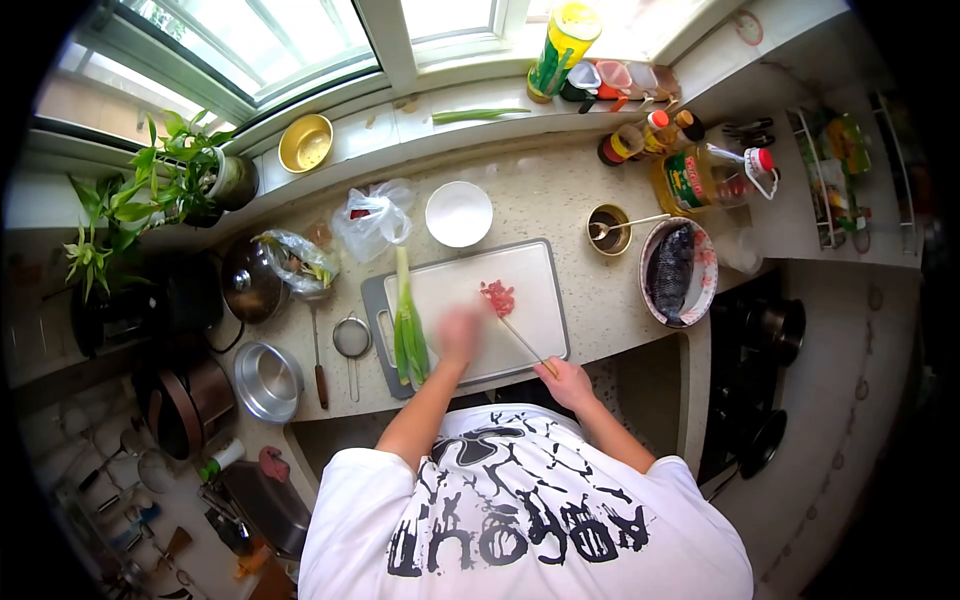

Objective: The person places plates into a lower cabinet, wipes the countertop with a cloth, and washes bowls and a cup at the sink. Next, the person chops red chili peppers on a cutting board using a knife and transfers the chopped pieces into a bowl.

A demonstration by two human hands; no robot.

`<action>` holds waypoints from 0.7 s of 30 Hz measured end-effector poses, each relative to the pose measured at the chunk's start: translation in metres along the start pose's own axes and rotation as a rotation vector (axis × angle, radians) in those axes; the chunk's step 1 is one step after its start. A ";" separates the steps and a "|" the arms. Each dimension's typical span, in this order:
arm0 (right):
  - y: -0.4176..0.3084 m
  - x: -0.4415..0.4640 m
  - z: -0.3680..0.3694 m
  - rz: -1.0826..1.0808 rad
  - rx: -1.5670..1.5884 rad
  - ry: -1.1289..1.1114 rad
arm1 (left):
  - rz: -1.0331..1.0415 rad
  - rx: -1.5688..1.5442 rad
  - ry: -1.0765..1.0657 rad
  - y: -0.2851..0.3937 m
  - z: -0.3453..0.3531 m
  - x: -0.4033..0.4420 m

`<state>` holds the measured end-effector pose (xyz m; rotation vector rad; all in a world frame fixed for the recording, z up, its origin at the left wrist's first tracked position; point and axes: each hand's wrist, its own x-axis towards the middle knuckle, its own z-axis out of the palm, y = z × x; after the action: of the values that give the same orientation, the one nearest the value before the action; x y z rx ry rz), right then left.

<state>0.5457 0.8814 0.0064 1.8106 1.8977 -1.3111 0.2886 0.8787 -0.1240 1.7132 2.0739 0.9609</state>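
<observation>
On the white cutting board with a grey rim [540, 275] lies a small pile of chopped pink-red meat [498, 297]. My right hand [565, 383] is closed around the handle of a knife [519, 337], seen edge-on as a thin line, its far end by the meat. Motion smears my left hand [461, 335], which is over the board between the meat and the green onions [408, 335]; its fingers cannot be made out. The green onions lie along the board's left side, white ends away from me.
Behind the board stand a white bowl [459, 214] and a plastic bag [372, 222]. At left are a strainer [352, 338] and a metal pot [267, 382]. To the right, a dark fish [672, 270] lies in a patterned basin [706, 285], near a metal cup [609, 230] and an oil bottle [690, 178].
</observation>
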 end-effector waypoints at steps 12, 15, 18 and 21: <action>0.021 -0.016 -0.012 -0.195 -0.204 0.425 | -0.101 -0.052 -0.040 -0.013 -0.027 -0.001; 0.031 -0.017 -0.010 -0.154 -0.158 0.504 | -0.072 -0.034 -0.094 -0.016 -0.029 0.001; 0.034 -0.017 -0.010 -0.122 -0.117 0.548 | -0.033 -0.008 -0.152 -0.011 -0.029 0.009; 0.040 -0.018 -0.012 -0.092 -0.124 0.541 | 0.010 0.042 -0.190 0.000 -0.026 0.021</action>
<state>0.5899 0.8714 0.0074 2.1897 2.2829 -0.7441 0.2680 0.8902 -0.1009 1.7627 1.9781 0.7302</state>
